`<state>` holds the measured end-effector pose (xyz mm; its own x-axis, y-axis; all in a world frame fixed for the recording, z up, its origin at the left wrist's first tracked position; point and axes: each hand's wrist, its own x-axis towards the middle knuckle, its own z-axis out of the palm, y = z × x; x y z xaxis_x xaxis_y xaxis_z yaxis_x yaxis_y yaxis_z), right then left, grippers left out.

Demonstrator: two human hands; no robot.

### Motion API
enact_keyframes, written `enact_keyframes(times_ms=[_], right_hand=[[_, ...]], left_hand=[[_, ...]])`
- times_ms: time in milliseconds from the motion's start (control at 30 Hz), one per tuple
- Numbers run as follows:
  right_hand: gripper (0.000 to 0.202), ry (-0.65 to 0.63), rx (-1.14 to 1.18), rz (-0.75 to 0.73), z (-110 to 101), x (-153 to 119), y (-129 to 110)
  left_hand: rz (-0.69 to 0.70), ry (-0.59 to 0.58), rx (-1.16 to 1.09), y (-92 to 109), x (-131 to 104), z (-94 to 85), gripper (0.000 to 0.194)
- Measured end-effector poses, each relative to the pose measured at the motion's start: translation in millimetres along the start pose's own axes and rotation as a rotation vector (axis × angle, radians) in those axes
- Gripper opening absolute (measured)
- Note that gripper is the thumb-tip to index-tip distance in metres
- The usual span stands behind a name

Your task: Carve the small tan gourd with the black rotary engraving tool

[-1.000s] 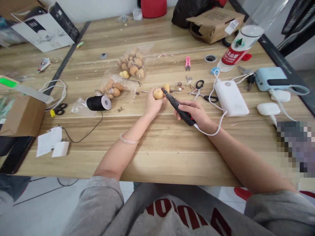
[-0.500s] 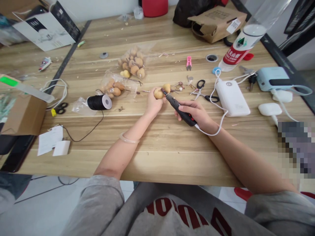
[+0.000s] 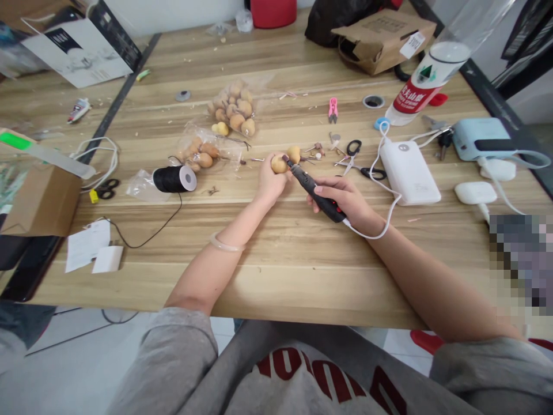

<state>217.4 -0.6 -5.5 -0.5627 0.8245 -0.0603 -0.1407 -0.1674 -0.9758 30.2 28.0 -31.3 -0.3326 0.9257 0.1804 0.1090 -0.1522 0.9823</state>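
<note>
My left hand (image 3: pixel 271 183) is closed around a small tan gourd (image 3: pixel 279 165), whose rounded ends show beyond the fingers. My right hand (image 3: pixel 345 199) grips a black rotary tool (image 3: pixel 317 195) like a thick pen, with a red light on its body. The tool's dark brown tip meets the gourd or sits right at its surface; actual contact is too small to make out. From the tool's rear a white cable (image 3: pixel 380 235) loops up towards a white power bank (image 3: pixel 410 173). Small rotary bits (image 3: pixel 317 153) lie just beyond the gourd.
Two clear bags of gourds (image 3: pixel 235 109) lie farther back and left, near a black thread spool (image 3: pixel 175 179). Black-handled scissors (image 3: pixel 354 161), pink pliers (image 3: pixel 332 109) and a water bottle (image 3: pixel 415 86) are to the right. A cardboard box (image 3: pixel 43 199) stands at left.
Both hands, the gourd and the rotary tool keep nearly the same position. The whole view has shifted very slightly.
</note>
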Motion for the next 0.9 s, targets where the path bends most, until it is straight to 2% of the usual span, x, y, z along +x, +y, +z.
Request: enact_keyframes(times_ms=[200,467,900], right_hand=[[0.029,0.008,0.006,-0.001,-0.9,0.9,1.2],[0.025,0.003,0.004,0.006,0.1,0.7,1.0],[0.020,-0.007,0.019,-0.016,-1.2,0.6,2.1]], left_hand=[[-0.009,0.003,0.013,0.5,0.4,-0.1,0.031],[0.014,0.000,-0.010,-2.4,1.1,-0.2,0.026],[-0.006,-0.005,0.013,-0.8,0.7,-0.3,0.031]])
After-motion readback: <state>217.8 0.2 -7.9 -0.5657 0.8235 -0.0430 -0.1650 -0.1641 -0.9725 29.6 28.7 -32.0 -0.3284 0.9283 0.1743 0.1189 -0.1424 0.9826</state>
